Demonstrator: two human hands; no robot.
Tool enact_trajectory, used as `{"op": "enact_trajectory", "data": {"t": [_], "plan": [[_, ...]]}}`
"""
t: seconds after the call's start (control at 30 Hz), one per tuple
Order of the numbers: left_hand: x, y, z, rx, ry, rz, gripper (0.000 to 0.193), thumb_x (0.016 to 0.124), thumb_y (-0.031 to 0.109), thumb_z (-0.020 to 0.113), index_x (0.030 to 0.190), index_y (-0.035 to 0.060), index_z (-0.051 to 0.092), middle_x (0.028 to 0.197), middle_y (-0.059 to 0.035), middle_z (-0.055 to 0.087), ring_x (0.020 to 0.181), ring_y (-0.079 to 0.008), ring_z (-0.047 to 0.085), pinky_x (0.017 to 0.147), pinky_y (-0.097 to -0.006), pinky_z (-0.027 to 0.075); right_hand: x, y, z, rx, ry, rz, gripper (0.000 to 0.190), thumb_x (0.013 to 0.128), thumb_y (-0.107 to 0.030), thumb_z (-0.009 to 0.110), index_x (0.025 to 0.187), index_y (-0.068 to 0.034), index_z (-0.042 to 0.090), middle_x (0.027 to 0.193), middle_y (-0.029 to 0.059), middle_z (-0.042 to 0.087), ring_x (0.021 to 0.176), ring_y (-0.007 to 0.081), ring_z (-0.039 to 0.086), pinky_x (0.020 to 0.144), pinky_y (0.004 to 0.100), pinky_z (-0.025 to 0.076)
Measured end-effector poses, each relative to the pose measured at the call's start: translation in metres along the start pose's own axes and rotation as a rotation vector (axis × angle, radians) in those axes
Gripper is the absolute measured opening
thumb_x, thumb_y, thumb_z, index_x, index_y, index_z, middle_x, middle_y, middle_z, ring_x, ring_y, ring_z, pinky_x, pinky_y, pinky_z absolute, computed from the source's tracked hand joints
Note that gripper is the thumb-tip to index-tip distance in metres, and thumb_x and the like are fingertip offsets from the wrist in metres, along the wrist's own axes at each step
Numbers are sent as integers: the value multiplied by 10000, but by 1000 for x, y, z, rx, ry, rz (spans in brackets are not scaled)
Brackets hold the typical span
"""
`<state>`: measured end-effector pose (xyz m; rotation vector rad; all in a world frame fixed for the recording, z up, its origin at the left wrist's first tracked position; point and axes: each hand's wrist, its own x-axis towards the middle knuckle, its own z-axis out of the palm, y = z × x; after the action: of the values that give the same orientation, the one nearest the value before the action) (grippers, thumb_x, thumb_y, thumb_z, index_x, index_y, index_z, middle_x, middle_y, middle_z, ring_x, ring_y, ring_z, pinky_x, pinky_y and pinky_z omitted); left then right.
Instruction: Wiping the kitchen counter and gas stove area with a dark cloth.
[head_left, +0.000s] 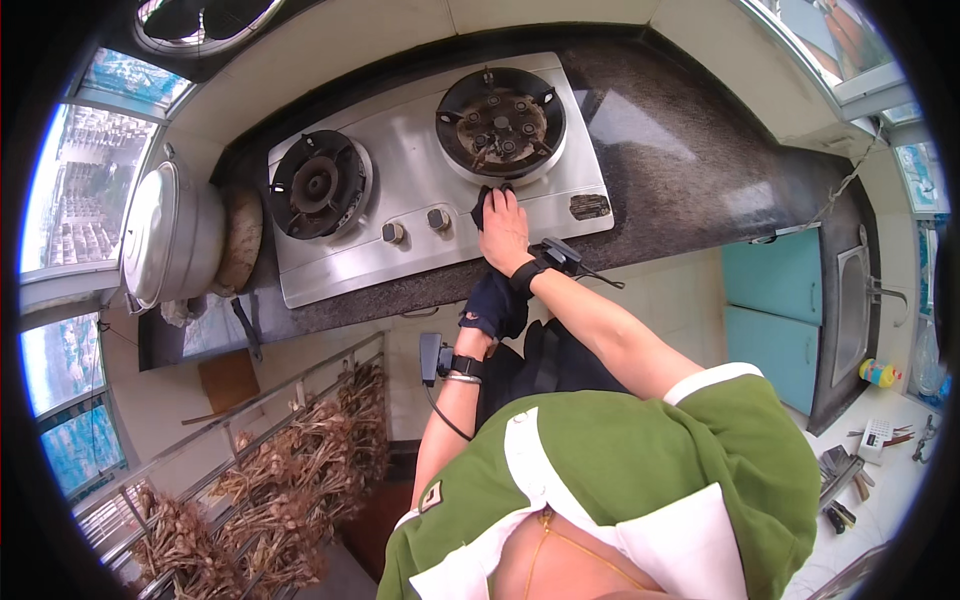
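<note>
My right hand (504, 231) reaches over the front part of a stainless steel gas stove (401, 195), its fingers pressing a dark cloth (486, 208) against the steel just below the right burner (500, 124). Below it, at the front edge of the counter, my left hand is largely hidden by a navy cloth (495, 304) bunched over it; the wrist with a strap and bangle shows. Two control knobs (438, 219) sit left of my right hand, and the left burner (319, 184) lies beyond them.
A dark stone counter (660, 172) surrounds the stove. Metal pots (169, 232) and a dark-handled pan stand at the left. Dried bulb bunches (300, 480) hang on a metal rack at lower left. A sink (851, 300) is at the right, beside teal cabinet doors (772, 315).
</note>
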<state>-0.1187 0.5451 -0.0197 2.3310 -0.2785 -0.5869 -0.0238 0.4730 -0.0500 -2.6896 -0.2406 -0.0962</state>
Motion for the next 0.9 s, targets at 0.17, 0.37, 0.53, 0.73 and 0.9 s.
{"op": "enact_trajectory", "data": {"t": [0.17,0.37,0.53,0.73,0.9], "plan": [[-13,-17,10,-1149,250,-238,456,890,165,508,1313,29,407,1291,-154,498,1179,-235,476,948,-288,401,28,-2,3,41,-38,-150,474,685,-36,575,1156,-10,539,1211,90,512,1177,274,422,901,396,404],[8,-30,34,-245,126,47,307,835,172,564,1115,49,547,1033,-171,613,962,-284,586,823,-347,467,7,20,-14,148,-167,-339,521,685,-2,586,1198,-78,543,1259,44,506,1231,248,407,929,421,381],[21,2,47,-58,-62,381,262,816,171,570,1051,57,572,981,-161,624,917,-296,596,795,-365,473,-35,62,-38,167,-230,-346,619,652,45,563,1251,-103,515,1353,39,458,1288,257,372,966,418,348],[42,32,68,4,-109,533,205,789,171,573,963,68,602,928,-147,637,874,-311,605,758,-389,479,-65,112,-59,15,-45,11,710,641,29,616,1319,-107,452,1389,60,419,1286,285,371,985,431,350],[37,35,56,-85,-52,504,159,783,190,561,864,68,621,852,-161,640,807,-342,610,697,-421,484,-71,106,-44,-3,50,128,690,681,4,632,1332,-67,412,1405,93,387,1279,342,358,999,447,337]]}}
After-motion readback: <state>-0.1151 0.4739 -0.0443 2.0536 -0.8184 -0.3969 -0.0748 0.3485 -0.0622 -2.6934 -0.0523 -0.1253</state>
